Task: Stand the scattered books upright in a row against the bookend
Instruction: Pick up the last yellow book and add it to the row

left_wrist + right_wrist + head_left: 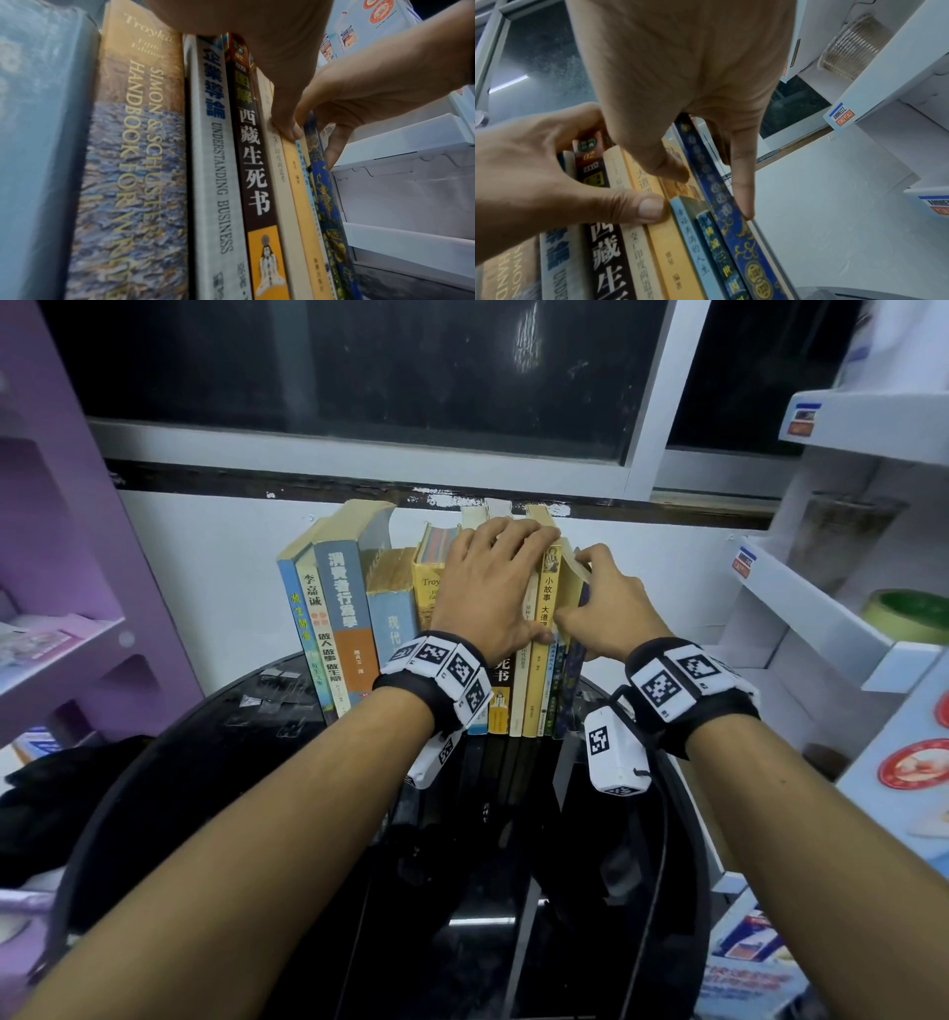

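A row of books point(339, 618) stands upright on a black round table point(246, 762) against the wall. My left hand point(506, 567) lies over the tops of the middle books. Its fingers curl over their upper edges and its thumb point(649, 209) presses the yellow spine point(672, 253). My right hand point(590, 593) pinches the thin books at the right end. Its thumb point(672, 168) is on the spine side and its forefinger point(741, 199) lies along the outer cover of the blue patterned book point(731, 223). No bookend shows in any view.
A purple shelf unit point(61, 634) stands to the left. White shelves point(821, 618) crowd the right, close to the last book, with a tape roll point(909, 613) on one. A dark cloth point(61, 793) lies at the table's left.
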The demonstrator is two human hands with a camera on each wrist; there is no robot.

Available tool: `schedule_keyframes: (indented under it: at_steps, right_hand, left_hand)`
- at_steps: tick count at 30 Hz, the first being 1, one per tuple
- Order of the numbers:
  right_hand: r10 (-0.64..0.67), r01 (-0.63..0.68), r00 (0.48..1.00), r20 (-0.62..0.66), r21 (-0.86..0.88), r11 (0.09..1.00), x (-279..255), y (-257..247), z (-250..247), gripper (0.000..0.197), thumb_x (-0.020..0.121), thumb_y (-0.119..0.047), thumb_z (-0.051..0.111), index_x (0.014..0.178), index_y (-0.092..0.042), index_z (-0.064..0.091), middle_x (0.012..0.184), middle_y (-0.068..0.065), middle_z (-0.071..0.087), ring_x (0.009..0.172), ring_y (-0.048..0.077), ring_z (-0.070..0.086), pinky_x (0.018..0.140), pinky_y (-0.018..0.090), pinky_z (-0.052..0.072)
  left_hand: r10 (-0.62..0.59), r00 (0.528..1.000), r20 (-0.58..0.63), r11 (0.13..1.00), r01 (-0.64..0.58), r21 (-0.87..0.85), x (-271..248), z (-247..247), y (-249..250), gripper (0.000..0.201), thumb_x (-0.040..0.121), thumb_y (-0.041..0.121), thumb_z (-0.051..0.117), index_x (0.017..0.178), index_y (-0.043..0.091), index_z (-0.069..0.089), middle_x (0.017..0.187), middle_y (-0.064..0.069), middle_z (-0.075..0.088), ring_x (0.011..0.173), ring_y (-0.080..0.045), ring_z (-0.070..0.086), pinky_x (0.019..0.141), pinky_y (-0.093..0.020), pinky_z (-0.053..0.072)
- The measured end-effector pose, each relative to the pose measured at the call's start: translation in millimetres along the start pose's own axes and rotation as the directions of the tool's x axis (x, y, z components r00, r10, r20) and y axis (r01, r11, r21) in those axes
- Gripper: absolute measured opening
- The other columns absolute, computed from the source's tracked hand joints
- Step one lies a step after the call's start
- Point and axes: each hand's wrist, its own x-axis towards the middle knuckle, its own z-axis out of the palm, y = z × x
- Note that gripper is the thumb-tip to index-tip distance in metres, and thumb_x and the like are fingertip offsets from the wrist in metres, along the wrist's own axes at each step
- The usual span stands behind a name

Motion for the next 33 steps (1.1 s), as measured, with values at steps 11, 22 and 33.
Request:
schedule_keyframes:
  at_steps: [11, 22, 33]
  right_hand:
    - [-0.181, 0.179, 0.981, 0.065, 0.024, 0.983, -12, 30, -12, 0.098, 0.072, -0.006, 0.082, 0.151, -0.025, 0.027, 0.141, 0.004, 0.050, 0.109, 0.020, 0.059, 0.080, 0.023, 0.051]
    - [-0.212, 0.214, 0.975, 0.066, -0.028, 0.976, -2, 26, -9, 0.093, 0.074, -0.005, 0.081, 0.148, -0.021, 0.027, 0.135, 0.005, 0.053, 0.103, 0.015, 0.058, 0.071, 0.017, 0.050]
    - [-0.187, 0.189, 0.981, 0.047, -0.039, 0.981, -3, 25, -5, 0.095, 0.072, -0.009, 0.083, 0.147, -0.026, 0.029, 0.132, 0.004, 0.057, 0.098, 0.019, 0.062, 0.088, 0.038, 0.055]
  left_hand:
    - [0.005, 1.000, 0.003, 1.000, -0.005, 0.005, 0, 1, 0, 0.103, 0.055, 0.064, 0.078, 0.141, 0.025, 0.036, 0.141, 0.003, 0.043, 0.132, -0.022, 0.035, 0.109, -0.038, 0.025]
    - [0.004, 1.000, -0.010, 1.000, -0.004, 0.014, -1, 2, 3, 0.103, 0.055, 0.062, 0.079, 0.141, 0.024, 0.036, 0.141, 0.003, 0.044, 0.133, -0.022, 0.035, 0.110, -0.039, 0.024]
    - [0.008, 1.000, -0.021, 1.000, -0.008, 0.016, -1, 2, 4, 0.103, 0.054, 0.062, 0.079, 0.141, 0.023, 0.038, 0.140, 0.002, 0.045, 0.132, -0.023, 0.036, 0.109, -0.038, 0.024]
